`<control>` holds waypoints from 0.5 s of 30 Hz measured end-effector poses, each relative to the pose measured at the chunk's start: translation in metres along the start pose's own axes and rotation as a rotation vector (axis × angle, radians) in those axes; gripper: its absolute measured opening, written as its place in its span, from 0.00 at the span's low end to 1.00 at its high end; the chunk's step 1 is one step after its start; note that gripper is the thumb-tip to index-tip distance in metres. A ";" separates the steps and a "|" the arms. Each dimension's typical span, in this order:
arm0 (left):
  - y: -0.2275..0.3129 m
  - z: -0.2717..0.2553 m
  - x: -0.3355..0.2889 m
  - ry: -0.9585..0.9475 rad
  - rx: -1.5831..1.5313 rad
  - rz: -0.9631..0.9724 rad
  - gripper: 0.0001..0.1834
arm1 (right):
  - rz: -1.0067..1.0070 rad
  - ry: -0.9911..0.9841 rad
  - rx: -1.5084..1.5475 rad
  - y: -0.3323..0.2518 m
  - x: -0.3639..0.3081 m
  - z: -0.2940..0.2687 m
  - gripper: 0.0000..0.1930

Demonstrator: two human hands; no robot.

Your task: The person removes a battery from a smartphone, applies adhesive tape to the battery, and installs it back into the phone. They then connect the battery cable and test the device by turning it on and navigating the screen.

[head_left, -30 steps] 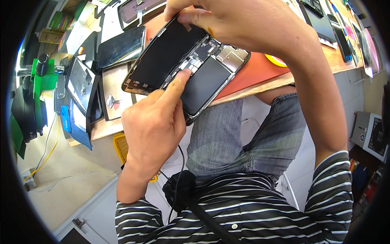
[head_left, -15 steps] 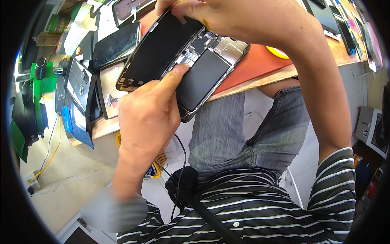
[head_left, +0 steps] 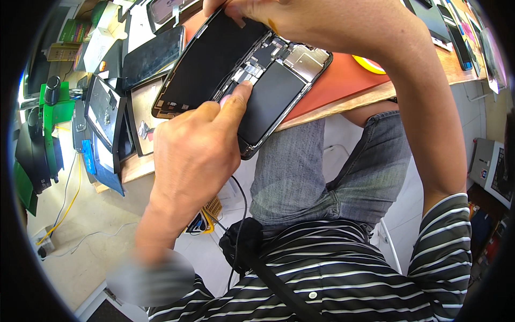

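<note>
Wooden bench (head_left: 138, 167), orange mat (head_left: 335, 83) on top; opened phone (head_left: 292, 83) over near edge. R hand (head_left: 273, 16) — thumb + fingers pinch screen's (head_left: 206, 64) far end, tho partly cut off up top. L hand (head_left: 198, 139) — fingertip at silvery parts (head_left: 251, 70) next to batt. (head_left: 271, 99); can't tell if gripping.

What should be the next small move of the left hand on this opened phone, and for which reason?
Probably the left hand should press gently at the small silver parts beside the black battery: its fingertip is already there, and the right hand holds the screen panel's upper edge, with the inside exposed. I cannot tell whether anything is loose.
</note>
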State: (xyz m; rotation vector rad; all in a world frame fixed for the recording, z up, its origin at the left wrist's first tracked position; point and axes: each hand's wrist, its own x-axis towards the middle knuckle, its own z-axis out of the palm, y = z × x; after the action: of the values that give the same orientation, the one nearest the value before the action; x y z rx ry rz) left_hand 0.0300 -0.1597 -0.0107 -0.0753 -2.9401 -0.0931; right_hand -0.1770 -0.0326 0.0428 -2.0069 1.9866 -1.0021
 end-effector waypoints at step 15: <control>0.015 -0.001 -0.005 0.160 0.001 -0.050 0.24 | 0.069 0.046 -0.213 -0.013 0.000 0.011 0.11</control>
State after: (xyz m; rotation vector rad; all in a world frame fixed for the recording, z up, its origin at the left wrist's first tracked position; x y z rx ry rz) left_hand 0.0358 -0.1446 -0.0102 0.0064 -2.7821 -0.0998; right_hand -0.1603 -0.0342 0.0417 -2.0174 2.2562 -0.8625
